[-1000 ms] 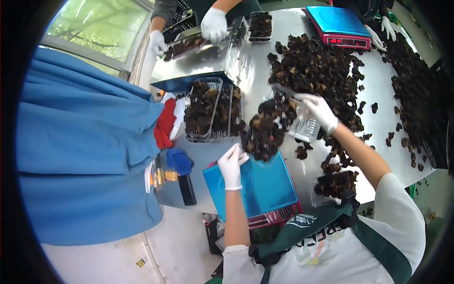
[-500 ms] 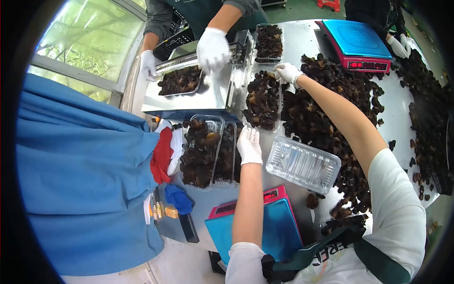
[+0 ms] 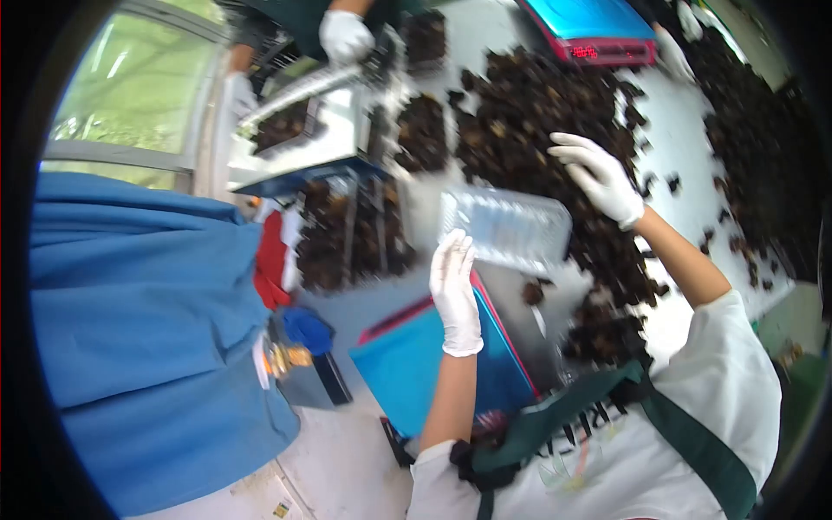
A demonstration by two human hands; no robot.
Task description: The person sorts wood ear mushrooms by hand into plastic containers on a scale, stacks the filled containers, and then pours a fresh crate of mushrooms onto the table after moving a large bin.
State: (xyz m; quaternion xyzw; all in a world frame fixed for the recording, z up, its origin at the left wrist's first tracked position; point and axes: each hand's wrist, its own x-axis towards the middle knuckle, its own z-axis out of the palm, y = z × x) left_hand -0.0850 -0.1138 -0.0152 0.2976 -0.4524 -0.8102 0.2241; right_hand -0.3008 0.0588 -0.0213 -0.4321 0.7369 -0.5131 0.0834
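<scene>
In the head view, my white-gloved left hand has its fingers stretched out, fingertips overlapping the near left corner of an unfilled clear plastic tray. My right hand, also gloved, hovers open over the large pile of dark wood ear mushrooms, fingers spread and pointing left. Beyond the clear tray, a tray filled with wood ear lies at the pile's left edge. Below my left hand sits a scale with a blue top.
Two filled trays stand at left beside a metal wrapping machine, where a co-worker's gloved hand is. Another blue-topped scale stands at the back, with another person's glove beside it. A blue cloth hangs at left.
The camera view has shifted and blurred. Both my hands have come away from the filled tray: the right one to over the pile, the left to the unfilled tray's corner.
</scene>
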